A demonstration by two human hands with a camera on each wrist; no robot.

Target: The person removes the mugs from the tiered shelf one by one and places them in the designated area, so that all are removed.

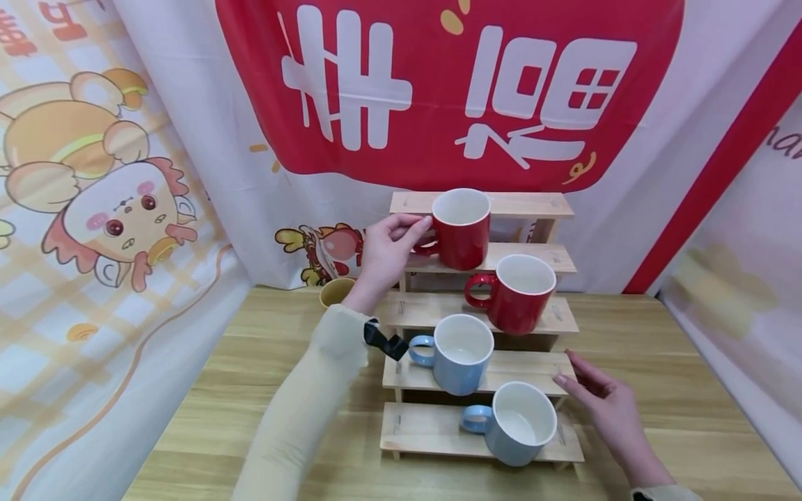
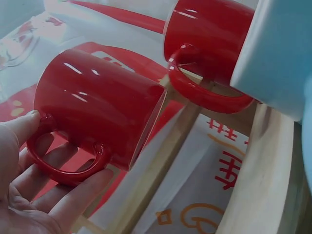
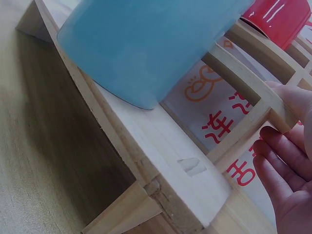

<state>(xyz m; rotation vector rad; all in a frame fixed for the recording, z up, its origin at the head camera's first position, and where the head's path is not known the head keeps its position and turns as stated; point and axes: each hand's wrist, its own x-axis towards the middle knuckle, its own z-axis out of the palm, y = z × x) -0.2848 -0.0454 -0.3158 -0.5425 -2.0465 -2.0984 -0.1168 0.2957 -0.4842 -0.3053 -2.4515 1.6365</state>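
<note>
Left hand: gripping the far red mug by the handle
Far red mug: at the second step from the far end — can't tell if actually resting there
Right hand: pinching the right end of the wooden rack's second-nearest step
Other red mug: one step nearer, more to the right
Blue mugs: on the two nearest steps — one each, handles left

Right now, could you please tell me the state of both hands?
Left hand: closed, holding the upper red cylindrical mug by its handle.
Right hand: closed, pinching the pale wooden stepped rack.
</note>
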